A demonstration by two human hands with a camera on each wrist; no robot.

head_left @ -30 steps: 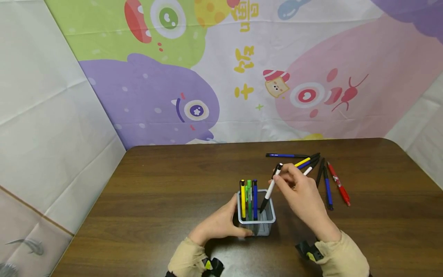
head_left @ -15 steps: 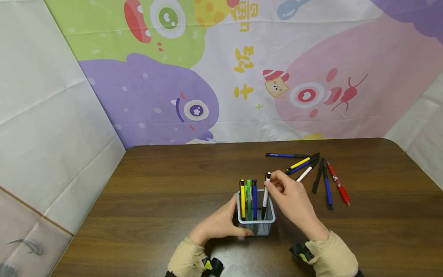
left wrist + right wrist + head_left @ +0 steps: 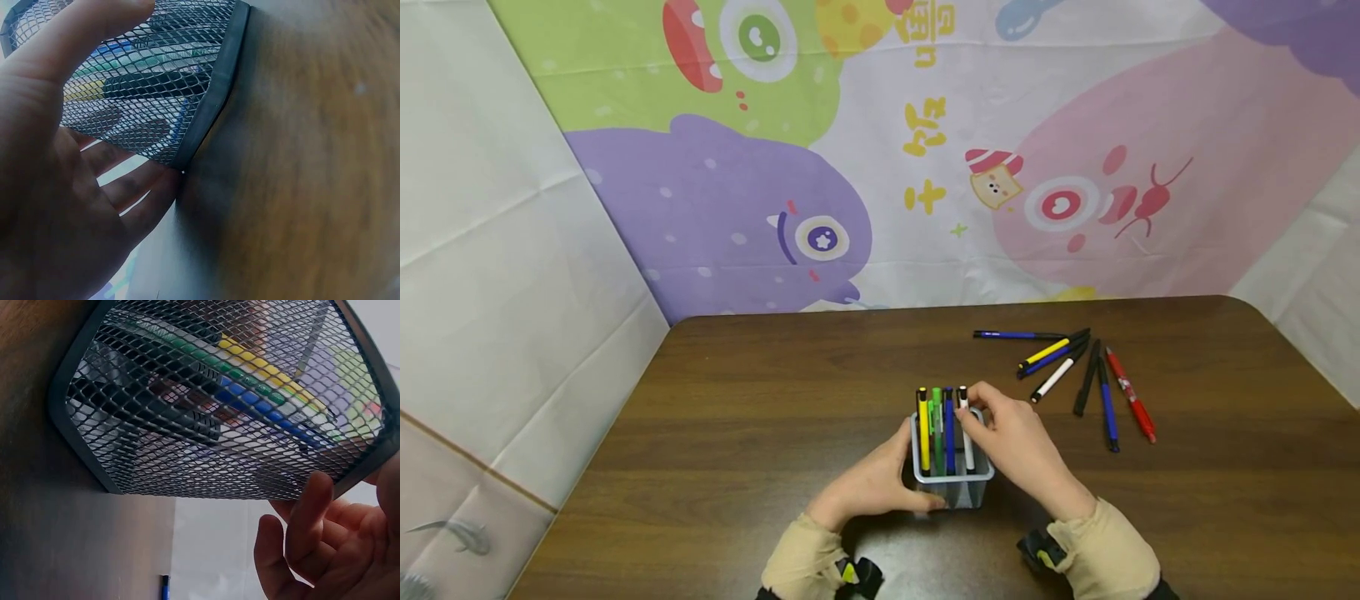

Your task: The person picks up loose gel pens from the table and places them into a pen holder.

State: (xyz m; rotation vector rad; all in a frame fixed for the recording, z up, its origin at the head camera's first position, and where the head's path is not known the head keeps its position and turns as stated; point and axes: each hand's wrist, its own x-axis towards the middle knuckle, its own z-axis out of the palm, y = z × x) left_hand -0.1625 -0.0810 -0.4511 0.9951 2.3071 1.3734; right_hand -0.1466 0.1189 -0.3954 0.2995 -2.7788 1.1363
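A mesh pen holder (image 3: 953,479) stands on the table, its silvery rim facing up. My left hand (image 3: 880,482) grips it from the left, thumb at the near side; in the left wrist view its fingers (image 3: 150,187) reach behind the mesh wall (image 3: 150,119). A yellow pen (image 3: 924,433), a green pen (image 3: 937,442) and a blue pen (image 3: 950,437) stand inside. My right hand (image 3: 1022,442) pinches the top of a white pen (image 3: 967,446), which stands nearly upright in the holder's right part. In the right wrist view, the pens' dark lower ends show through the mesh.
Loose pens lie at the back right of the wooden table (image 3: 760,400): a blue one (image 3: 1015,335), a yellow one (image 3: 1045,352), a white one (image 3: 1052,380), a black one (image 3: 1086,383), a red one (image 3: 1131,396) and others. A cartoon-printed cloth (image 3: 925,250) hangs behind.
My right hand has moved left and down, lowering the white pen from a slant over the rim to nearly upright inside the holder. My left hand keeps its grip on the holder.
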